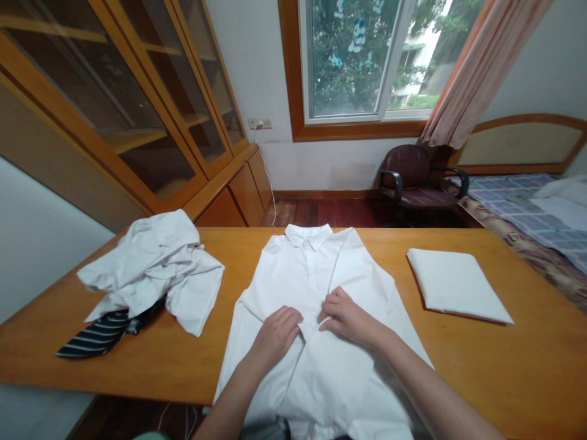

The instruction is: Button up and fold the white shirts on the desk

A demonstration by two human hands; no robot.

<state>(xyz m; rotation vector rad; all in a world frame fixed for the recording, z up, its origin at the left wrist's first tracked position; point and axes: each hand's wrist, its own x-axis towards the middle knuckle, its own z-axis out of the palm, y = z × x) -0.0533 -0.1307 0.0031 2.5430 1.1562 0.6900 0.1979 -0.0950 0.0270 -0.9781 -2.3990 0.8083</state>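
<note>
White shirt (pixel 323 363) laid on table (pixel 513 379), lower centre, partly covered by forearms (pixel 413 370), its front pinched by left hand (pixel 277 335) and right hand (pixel 347 318); striped tie (pixel 98 333) overlain by crumpled white garment (pixel 153 266), left; folded white cloth (pixel 454 282) noted, right; chair (pixel 409 170) seen beyond, upper right.

Sliding window (pixel 362 64): glass-door wooden cabinet (pixel 137 104) left of it, wall socket (pixel 266 123) below-left, pink curtain (pixel 483 70) on its right edge, maroon armchair (pixel 410 171) below-right, plaid-sheeted bed (pixel 523 198) farther right.
</note>
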